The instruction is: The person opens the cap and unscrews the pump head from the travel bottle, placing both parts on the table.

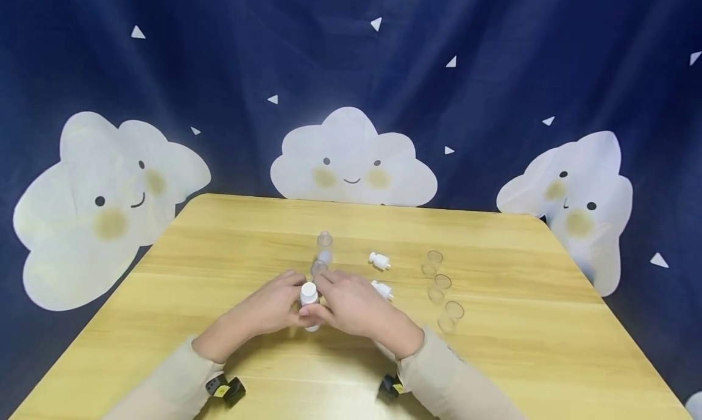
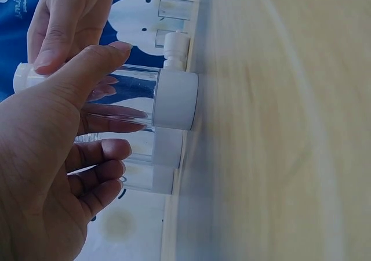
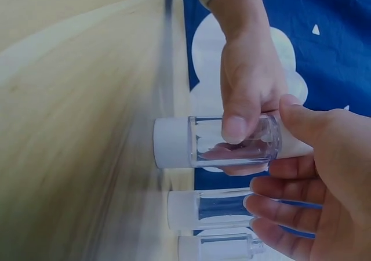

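A clear cylindrical bottle with a white base (image 3: 173, 143) stands upright on the table between both hands. My left hand (image 1: 274, 304) grips its clear body, with the thumb across the front in the right wrist view. My right hand (image 1: 351, 304) pinches the white top (image 1: 309, 293) between thumb and index finger; its other fingers hang loosely curled. Just beyond the hands are two more clear bottles, a nearer one (image 1: 319, 267) and a farther one (image 1: 325, 243), both with white bases.
Two white pump heads, one farther (image 1: 379, 261) and one nearer (image 1: 382, 289), lie right of the bottles. Further right is a column of clear caps (image 1: 442, 281). The wooden table (image 1: 521, 359) ends at a dark blue curtain (image 1: 329, 54) with printed clouds.
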{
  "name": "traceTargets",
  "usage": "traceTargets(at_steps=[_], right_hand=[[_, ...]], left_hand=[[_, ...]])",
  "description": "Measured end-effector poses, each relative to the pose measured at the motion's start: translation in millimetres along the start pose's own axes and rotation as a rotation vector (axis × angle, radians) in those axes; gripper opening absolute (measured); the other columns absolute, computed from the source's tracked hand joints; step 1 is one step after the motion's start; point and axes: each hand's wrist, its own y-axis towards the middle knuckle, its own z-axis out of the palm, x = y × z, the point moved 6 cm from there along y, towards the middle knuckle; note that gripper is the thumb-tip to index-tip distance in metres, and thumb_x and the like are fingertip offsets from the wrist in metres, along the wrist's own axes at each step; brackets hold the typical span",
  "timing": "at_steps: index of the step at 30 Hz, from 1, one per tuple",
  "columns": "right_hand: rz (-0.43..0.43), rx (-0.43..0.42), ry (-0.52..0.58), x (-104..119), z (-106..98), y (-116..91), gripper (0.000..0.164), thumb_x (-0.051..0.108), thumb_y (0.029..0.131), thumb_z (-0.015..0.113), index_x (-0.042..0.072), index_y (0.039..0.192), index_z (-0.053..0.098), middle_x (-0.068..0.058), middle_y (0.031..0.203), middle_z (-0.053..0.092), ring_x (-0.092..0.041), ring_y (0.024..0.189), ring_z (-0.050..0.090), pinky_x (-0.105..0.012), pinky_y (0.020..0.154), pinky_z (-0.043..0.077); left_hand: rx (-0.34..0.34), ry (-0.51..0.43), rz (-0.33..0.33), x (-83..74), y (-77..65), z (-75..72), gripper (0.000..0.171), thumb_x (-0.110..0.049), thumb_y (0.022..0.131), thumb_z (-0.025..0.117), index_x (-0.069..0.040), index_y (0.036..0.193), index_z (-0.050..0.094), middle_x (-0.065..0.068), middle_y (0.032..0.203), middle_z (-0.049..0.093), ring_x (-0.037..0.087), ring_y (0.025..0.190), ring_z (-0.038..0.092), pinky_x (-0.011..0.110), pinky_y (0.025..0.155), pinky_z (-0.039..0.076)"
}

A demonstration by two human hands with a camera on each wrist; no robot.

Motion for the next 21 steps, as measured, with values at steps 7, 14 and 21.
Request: traceTargets(at_steps=[7,14,21], right_hand=[[-0.007,0.030,0.009,-1.5,-0.1,-1.8,0.069,0.054,0.098,0.048,0.000,0.142,0.045,-0.016,0.136,0.055,-0.025,0.104,0.065,-0.034,0.083,0.055],[-0.012,0.058,0.047,-3.1,1.0,-0.6,0.065,0.054,0.098,0.048,0.002,0.138,0.048,-0.015,0.134,0.057,-0.024,0.104,0.064,-0.033,0.083,0.054],[-0.001,0.119,0.099,-5.9,0.5,-1.1,0.068,0.053,0.098,0.047,0.004,0.145,0.043,-0.014,0.143,0.049,-0.026,0.122,0.055,-0.037,0.101,0.045]], left_hand=[[0.004,-0.010,-0.020,3.0,0.6,1.6,0.047,-0.060,0.082,0.069,-0.020,0.109,0.072,-0.006,0.111,0.062,0.014,0.107,0.053,0.038,0.095,0.047],[0.009,-0.003,-0.018,1.7,1.1,0.9,0.048,-0.058,0.082,0.070,-0.019,0.110,0.072,-0.005,0.111,0.062,0.015,0.107,0.053,0.039,0.096,0.046],[0.026,-0.034,-0.052,2.7,-0.6,-0.7,0.053,-0.059,0.082,0.070,-0.018,0.115,0.070,-0.005,0.114,0.061,0.016,0.111,0.053,0.040,0.097,0.046]])
